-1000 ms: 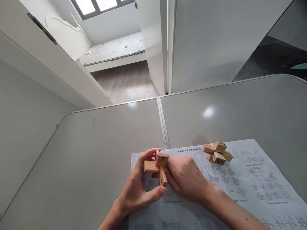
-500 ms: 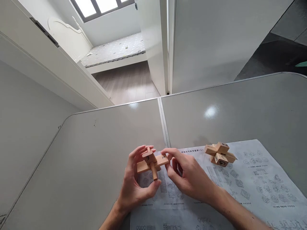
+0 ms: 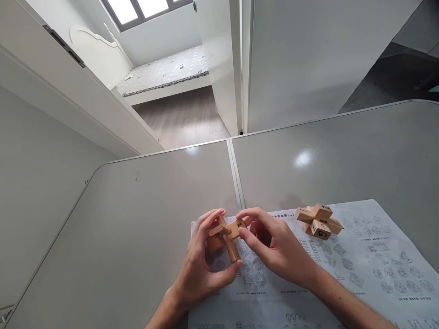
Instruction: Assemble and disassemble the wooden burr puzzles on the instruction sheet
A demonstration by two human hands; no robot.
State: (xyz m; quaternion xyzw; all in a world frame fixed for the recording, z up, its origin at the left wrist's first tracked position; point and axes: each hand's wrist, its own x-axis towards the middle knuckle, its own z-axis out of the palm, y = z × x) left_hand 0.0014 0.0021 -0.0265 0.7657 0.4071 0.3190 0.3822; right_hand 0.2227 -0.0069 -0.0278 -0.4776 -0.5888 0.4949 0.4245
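Observation:
My left hand (image 3: 200, 269) and my right hand (image 3: 274, 249) both grip a wooden cross puzzle (image 3: 226, 235) of interlocked numbered bars, just above a printed instruction sheet (image 3: 360, 274). The left fingers curl round its left and lower bars. The right thumb and forefinger pinch its right end, which bears a black digit. A second, fully assembled wooden puzzle (image 3: 318, 220) rests on the sheet to the right, a hand's width from my right hand.
Two grey tables (image 3: 154, 196) meet at a seam (image 3: 236, 183) running away from me. Past the far edge stand white walls and a doorway onto a wooden floor with a bed. The left table corner is rounded.
The puzzle in my hands has been turned: its bars now point differently and the short bar angles toward me. My right hand shifted from wrapping it to pinching its right end.

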